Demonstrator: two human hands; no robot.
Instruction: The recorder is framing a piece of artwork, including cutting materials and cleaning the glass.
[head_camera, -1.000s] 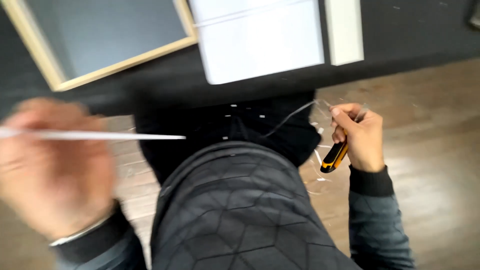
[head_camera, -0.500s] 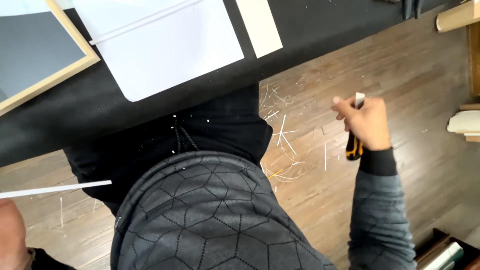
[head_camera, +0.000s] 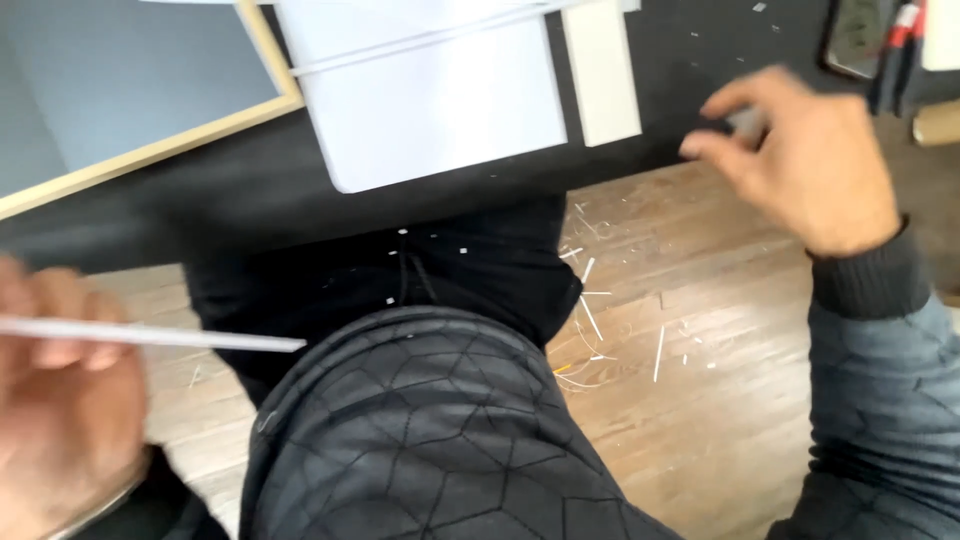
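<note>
The fingers (head_camera: 60, 320) of the left hand (head_camera: 65, 420) are pinched together on a thin white strip (head_camera: 160, 335), which runs level from them toward the right, its free tip over the dark jacket (head_camera: 420, 440). It looks light, narrow and easily bent or snapped, best held near the middle with gentle pressure. The right hand (head_camera: 810, 165), blurred, hovers over the black table (head_camera: 700, 90) edge; whether its fingers grip anything I cannot tell. White board (head_camera: 440, 110) lies beyond.

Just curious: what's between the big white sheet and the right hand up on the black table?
A narrow white strip lies between the white sheet and right hand, in the head view.
</note>
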